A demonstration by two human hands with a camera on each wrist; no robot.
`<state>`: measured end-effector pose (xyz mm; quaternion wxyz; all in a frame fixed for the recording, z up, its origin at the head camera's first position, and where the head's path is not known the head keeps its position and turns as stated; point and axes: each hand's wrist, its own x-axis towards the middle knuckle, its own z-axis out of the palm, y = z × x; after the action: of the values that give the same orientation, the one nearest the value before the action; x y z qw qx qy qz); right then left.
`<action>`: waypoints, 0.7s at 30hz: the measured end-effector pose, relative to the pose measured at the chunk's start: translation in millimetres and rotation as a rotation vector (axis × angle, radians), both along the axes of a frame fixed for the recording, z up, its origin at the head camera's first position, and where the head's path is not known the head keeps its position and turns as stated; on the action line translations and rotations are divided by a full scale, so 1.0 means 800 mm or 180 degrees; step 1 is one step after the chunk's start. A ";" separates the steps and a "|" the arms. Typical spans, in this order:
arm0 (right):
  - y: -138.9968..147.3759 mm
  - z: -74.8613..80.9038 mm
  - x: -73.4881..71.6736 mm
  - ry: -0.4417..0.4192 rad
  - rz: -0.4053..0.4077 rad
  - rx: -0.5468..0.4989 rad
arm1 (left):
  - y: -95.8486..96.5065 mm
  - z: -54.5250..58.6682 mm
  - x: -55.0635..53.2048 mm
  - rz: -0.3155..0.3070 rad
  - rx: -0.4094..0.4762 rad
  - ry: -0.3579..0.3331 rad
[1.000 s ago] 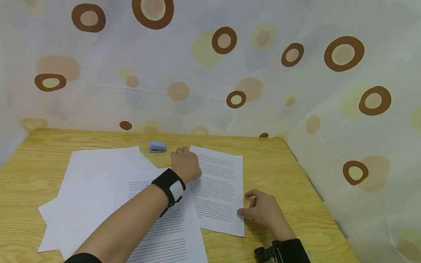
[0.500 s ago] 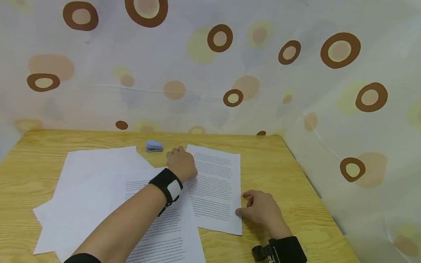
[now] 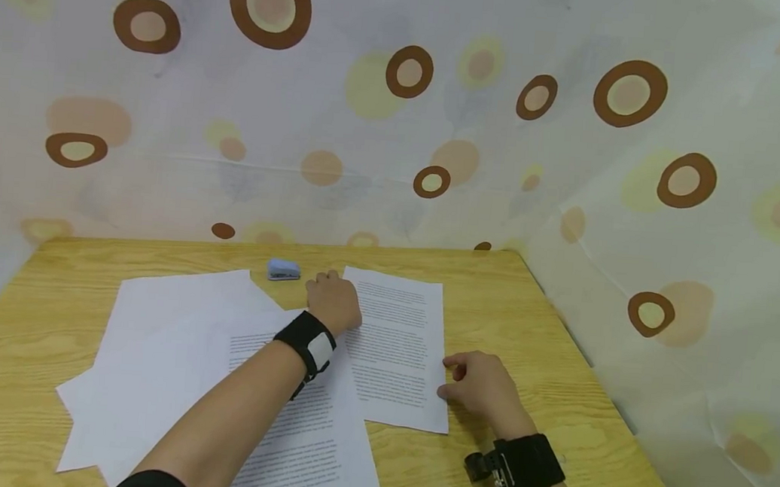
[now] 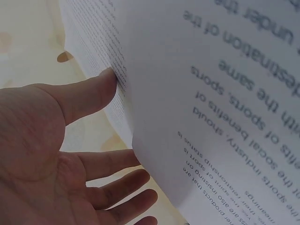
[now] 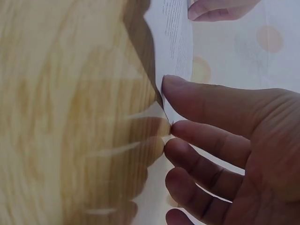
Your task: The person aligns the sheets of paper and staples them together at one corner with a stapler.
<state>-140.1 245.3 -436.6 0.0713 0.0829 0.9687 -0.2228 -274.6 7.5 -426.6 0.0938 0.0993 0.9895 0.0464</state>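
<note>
A printed sheet (image 3: 392, 349) lies on the table between both hands. My left hand (image 3: 334, 301) reaches across other papers to its upper left side; in the left wrist view the thumb (image 4: 101, 89) touches print while the other fingers stretch out fairly straight near a page edge. At the sheet's lower right edge is my right hand (image 3: 485, 390). In the right wrist view its thumb (image 5: 197, 98) and index fingertip meet that edge, with the remaining fingers loosely bent below. Left of the sheet, a second printed page (image 3: 301, 448) lies partly under the left forearm.
Several blank-faced white papers (image 3: 166, 341) overlap at the left, fanned unevenly. A small blue object (image 3: 283, 269), like a mini stapler, stands near the back edge of the wooden table (image 3: 495, 296). Patterned cloth (image 3: 344, 119) hangs behind and along the right side.
The head view has shifted slightly, moving the scene a little left. My right index finger has come closer to the sheet's right edge. The left hand stays at the sheet's upper left.
</note>
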 end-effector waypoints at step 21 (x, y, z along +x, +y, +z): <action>-0.007 0.002 -0.003 0.0004 0.0043 -0.0023 | -0.002 -0.010 -0.005 0.0041 0.0589 0.0185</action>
<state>-142.5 239.9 -435.3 0.0725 0.0760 0.9685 -0.2259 -279.0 5.7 -434.7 0.0552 0.1025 0.9840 0.1352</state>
